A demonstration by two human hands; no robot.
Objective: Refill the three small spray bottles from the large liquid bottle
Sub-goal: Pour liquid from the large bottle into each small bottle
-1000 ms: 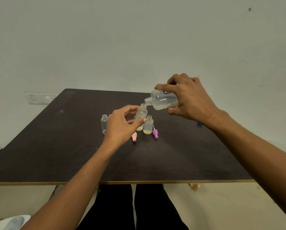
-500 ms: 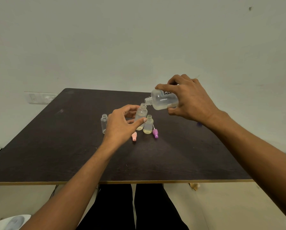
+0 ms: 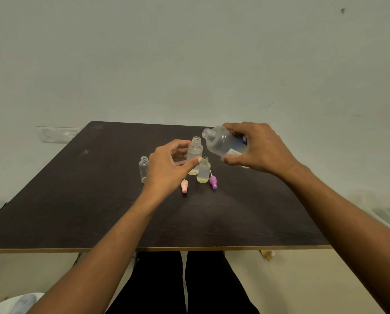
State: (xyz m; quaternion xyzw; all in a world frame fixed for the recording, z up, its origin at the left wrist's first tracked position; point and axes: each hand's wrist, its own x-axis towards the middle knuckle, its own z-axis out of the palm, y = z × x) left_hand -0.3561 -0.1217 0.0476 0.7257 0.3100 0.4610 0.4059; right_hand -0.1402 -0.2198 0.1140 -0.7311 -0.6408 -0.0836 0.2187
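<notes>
My right hand (image 3: 259, 148) grips the large clear liquid bottle (image 3: 221, 142), tilted with its open mouth up and to the left, just right of the middle small bottle. My left hand (image 3: 169, 167) holds that uncapped middle spray bottle (image 3: 195, 152) between thumb and fingers; it stands on the dark table (image 3: 99, 200). A second small bottle (image 3: 203, 170) with yellowish liquid stands right in front of it. The third small bottle (image 3: 143, 168) stands uncapped to the left, partly hidden by my left hand.
A pink spray cap (image 3: 184, 186) and a purple spray cap (image 3: 213, 181) lie on the table in front of the bottles. A wall socket (image 3: 56, 134) is on the wall at left. My legs show below the table's near edge.
My right hand has tipped the large bottle back, raising its mouth away from the middle bottle's neck and shifting it slightly right. The left hand keeps its hold.
</notes>
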